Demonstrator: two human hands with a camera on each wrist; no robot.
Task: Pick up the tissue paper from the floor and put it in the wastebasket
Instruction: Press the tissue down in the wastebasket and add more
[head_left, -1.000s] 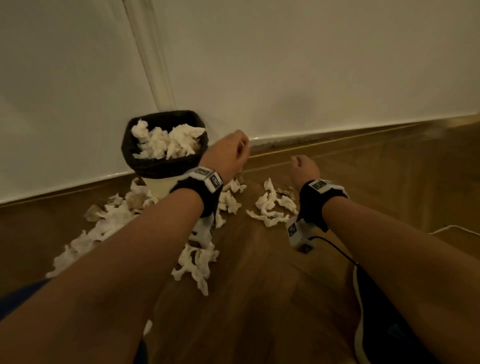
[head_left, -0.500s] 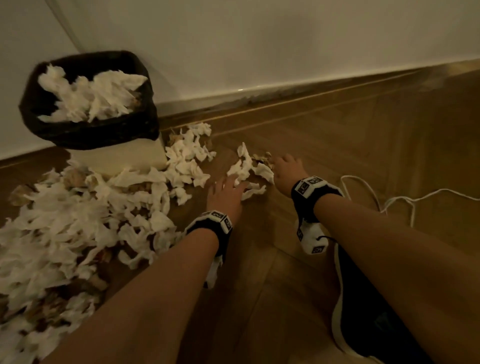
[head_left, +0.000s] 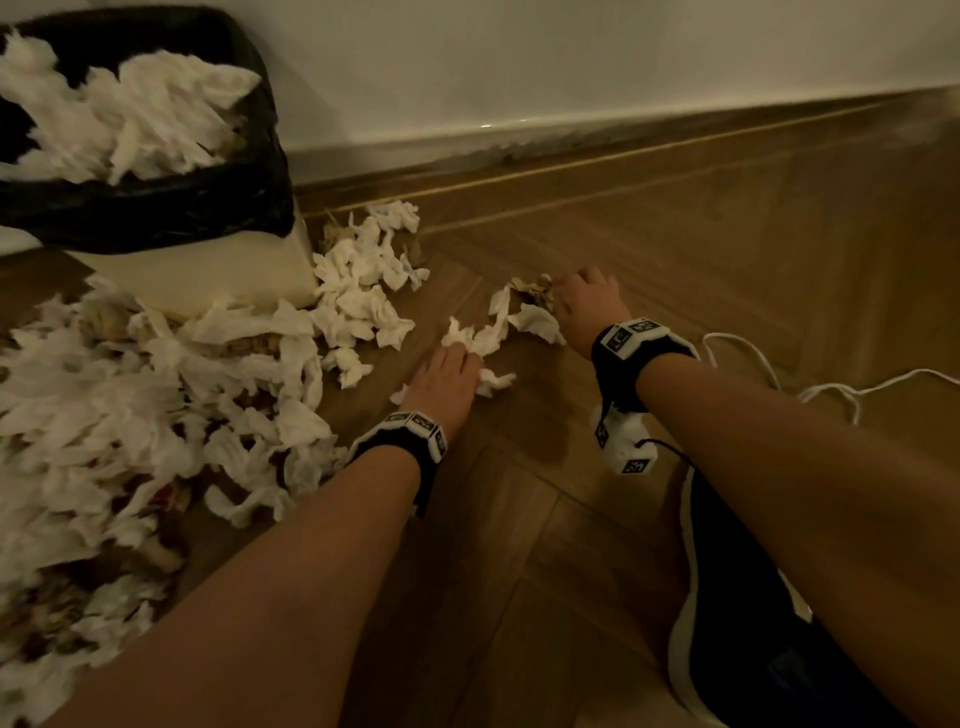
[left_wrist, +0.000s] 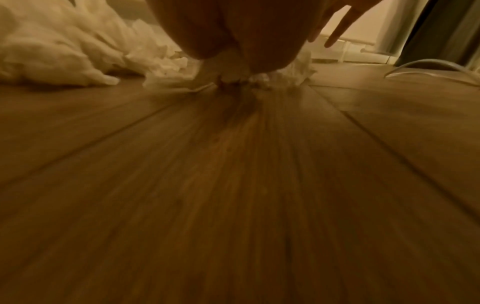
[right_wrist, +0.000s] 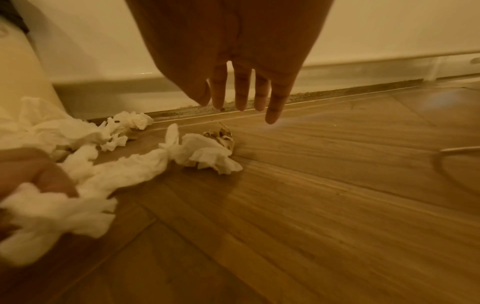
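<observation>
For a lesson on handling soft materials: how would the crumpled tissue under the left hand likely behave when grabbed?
The crumpled tissue looks thin and wrinkled, so probably floppy, compressible and light. Loose trailing ends under the left hand suggest pieces may dangle or drop.

Bare wooden floor (head_left: 675, 249) lies open to the right of the wastebasket (head_left: 156, 213), up to the wall (head_left: 571, 62). Heaped tissue paper (head_left: 130, 395) crowds the basket's front and left side, its rim already piled with tissues. A white cable (head_left: 831, 387) loops across the boards at right.
</observation>
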